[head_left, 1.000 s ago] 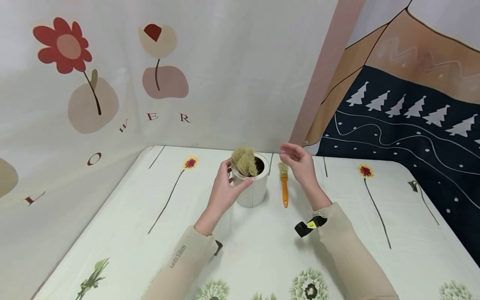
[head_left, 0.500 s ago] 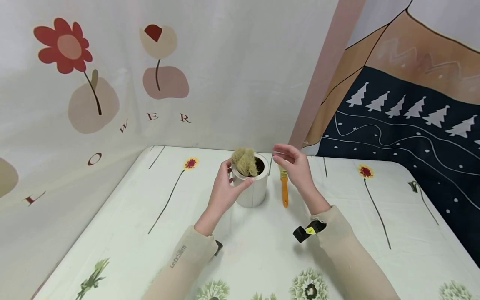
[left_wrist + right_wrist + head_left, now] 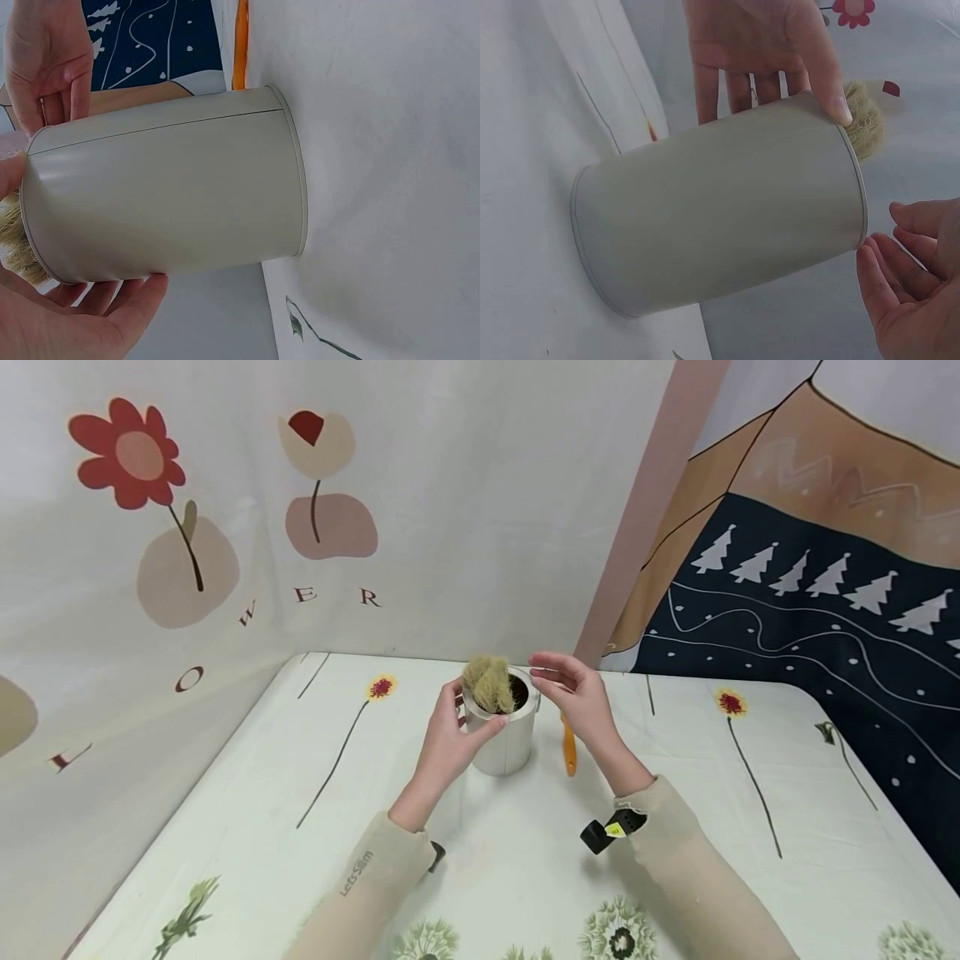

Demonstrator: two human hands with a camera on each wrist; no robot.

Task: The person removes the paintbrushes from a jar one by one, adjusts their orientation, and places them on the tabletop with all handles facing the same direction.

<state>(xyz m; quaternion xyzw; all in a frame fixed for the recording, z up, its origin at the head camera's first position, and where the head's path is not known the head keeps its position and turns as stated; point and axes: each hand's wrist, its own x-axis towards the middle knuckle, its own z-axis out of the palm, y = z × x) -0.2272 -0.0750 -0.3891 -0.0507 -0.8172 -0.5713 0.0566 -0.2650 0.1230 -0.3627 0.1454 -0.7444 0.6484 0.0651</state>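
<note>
A pale grey-white bucket [image 3: 504,752] stands upright on the table. A clump of yellowish fibre [image 3: 489,683] sits at the left of its mouth, beside dark, soil-like contents. My left hand [image 3: 447,737] holds the bucket near the top, thumb at the front rim and fingers along the left side. My right hand [image 3: 587,700] is at the right of the rim with loosely bent fingers; nothing is in it. In the right wrist view, its fingertips [image 3: 866,259] are right by the rim edge; whether they touch, I cannot tell.
A brush with an orange handle [image 3: 571,752] lies right of the bucket, its bristle end hidden behind my right hand. The table [image 3: 360,877] has a flower-printed white cloth. Printed fabric walls [image 3: 480,527] rise close behind the bucket.
My right hand has moved left, from above the brush to the bucket's rim, and now covers the brush's bristles. The left hand and bucket have stayed in place.
</note>
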